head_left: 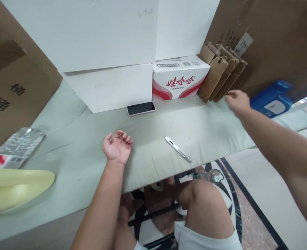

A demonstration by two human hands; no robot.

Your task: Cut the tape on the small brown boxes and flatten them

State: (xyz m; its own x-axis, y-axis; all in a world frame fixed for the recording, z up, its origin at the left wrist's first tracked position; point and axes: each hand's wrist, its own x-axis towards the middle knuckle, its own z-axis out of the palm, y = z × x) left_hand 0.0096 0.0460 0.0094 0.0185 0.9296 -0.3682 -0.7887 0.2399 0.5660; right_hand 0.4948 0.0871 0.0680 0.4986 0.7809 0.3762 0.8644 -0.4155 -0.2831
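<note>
My left hand (117, 147) rests palm up over the cloth, its fingers loosely curled and apart, with nothing in it. At the right, my right hand (238, 101) is beside the lower edge of several folded brown cardboard pieces (220, 74), which lean upright in a row. Its fingers are bent together; whether they pinch anything or touch the cardboard I cannot make out. Between the hands a white utility knife (178, 149) lies slantwise near the front edge of the table. Behind it, a phone (141, 108) with a dark screen lies against a white box.
A white and red carton (181, 78) stands at the back. A blue bottle (272, 99) lies right of my right hand. Large brown boxes (18, 80) border the left side. A silvery plastic pack (20, 146) and a pale yellow curved object (18, 189) lie on the left of the cloth-covered table (72, 170).
</note>
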